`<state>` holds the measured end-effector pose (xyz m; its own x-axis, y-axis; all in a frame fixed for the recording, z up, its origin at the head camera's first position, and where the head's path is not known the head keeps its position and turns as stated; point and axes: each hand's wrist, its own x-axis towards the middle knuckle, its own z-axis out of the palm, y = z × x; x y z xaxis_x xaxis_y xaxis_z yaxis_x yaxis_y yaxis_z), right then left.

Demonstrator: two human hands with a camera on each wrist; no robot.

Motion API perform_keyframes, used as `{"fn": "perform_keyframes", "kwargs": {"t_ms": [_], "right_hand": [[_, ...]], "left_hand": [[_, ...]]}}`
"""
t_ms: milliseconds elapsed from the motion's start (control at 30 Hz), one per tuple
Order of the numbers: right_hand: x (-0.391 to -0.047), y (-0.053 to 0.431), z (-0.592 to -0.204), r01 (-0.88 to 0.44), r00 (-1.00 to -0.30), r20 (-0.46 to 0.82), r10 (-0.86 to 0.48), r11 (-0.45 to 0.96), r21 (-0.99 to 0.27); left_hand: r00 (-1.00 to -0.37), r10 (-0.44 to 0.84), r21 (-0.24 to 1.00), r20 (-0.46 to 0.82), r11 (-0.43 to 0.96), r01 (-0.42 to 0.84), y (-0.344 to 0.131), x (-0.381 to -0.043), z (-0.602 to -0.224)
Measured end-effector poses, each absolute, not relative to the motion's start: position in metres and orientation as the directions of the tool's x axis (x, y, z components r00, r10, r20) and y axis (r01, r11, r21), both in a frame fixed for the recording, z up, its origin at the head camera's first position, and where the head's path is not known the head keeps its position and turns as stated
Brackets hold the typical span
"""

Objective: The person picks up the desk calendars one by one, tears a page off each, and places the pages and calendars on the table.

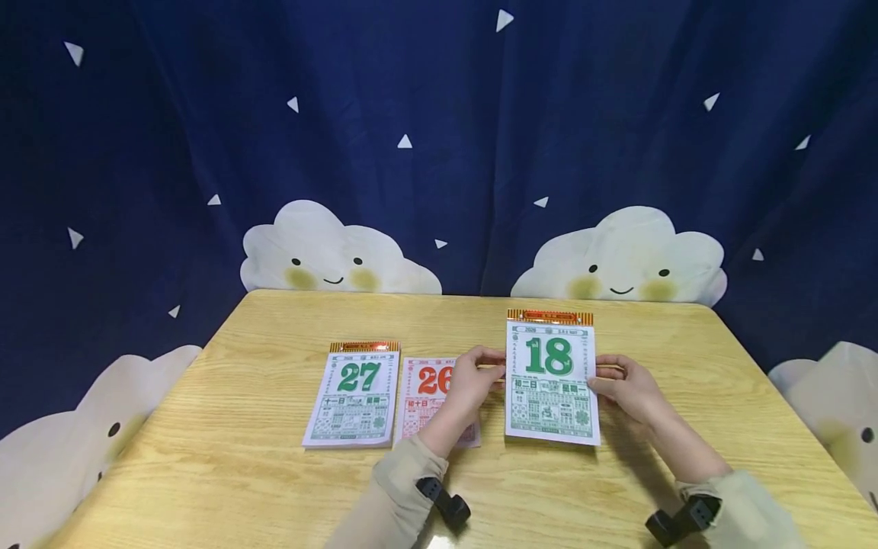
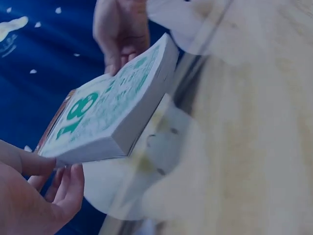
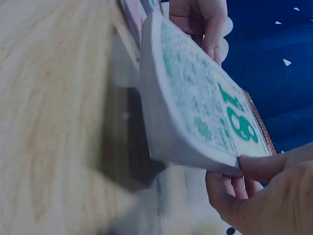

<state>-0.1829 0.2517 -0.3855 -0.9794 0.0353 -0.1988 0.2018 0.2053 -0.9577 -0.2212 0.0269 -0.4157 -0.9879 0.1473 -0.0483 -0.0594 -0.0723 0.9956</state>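
Observation:
Both hands hold a thick tear-off calendar point(image 1: 552, 381) with a green "18" and a red-and-gold top band. The left hand point(image 1: 473, 379) pinches its left edge, thumb on the front and fingers behind. At the right edge, the right hand point(image 1: 629, 387) grips it the same way. In the right wrist view, the calendar point(image 3: 195, 98) is raised over the table and casts a shadow on it. To its left lie a calendar sheet block with a red "26" point(image 1: 420, 412), partly hidden by the left hand, and a calendar with a green "27" point(image 1: 353, 404).
The calendars are on a light wooden table point(image 1: 206, 473). A dark blue curtain point(image 1: 439, 91) with white triangles and smiling clouds hangs behind it. Dark wrist cameras are strapped over both beige sleeves point(image 1: 391, 496).

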Motion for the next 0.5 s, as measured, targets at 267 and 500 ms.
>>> {"fn": "perform_keyframes", "kwargs": {"t_ms": [267, 500], "right_hand": [[-0.185, 0.249, -0.368, 0.177, -0.983, -0.182, -0.029, 0.123, -0.976], [-0.186, 0.238, -0.349, 0.16, -0.984, -0.162, -0.071, 0.03, -0.987]], "left_hand": [[-0.955, 0.293, 0.986, -0.04, -0.146, -0.086, 0.006, -0.229, -0.402], [-0.854, 0.518, 0.978, 0.049, -0.2, -0.066, -0.022, -0.235, -0.401]]}}
